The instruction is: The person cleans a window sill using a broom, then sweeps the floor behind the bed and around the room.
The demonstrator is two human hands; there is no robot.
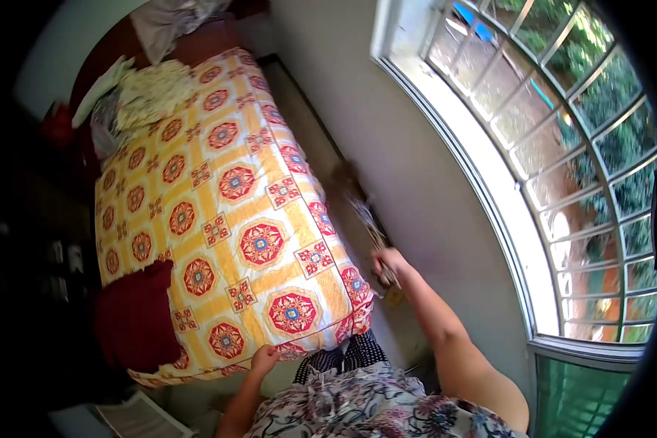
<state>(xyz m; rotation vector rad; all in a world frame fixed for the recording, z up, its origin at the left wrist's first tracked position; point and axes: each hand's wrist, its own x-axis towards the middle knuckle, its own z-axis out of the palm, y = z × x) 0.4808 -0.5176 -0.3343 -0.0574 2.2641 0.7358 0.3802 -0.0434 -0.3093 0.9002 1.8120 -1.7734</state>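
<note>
My right hand (387, 266) is wrapped round the handle end of a broom (374, 232), which reaches into the gap between the bed and the wall. The broom's brown, brush-like head (345, 177) is blurred and points down toward the floor. My left hand (265, 360) is held with curled fingers at the near edge of the bed, in front of the patterned bedspread (233, 252); nothing shows in it. The bedspread is yellow and white with red medallions and covers the mattress.
A dark red cloth (140, 321) lies over the bed's near left corner. A pale yellow crumpled cloth (153, 93) sits at the head end. On the right, a barred window (522, 164) is set into the grey wall (423, 168). The left side is very dark.
</note>
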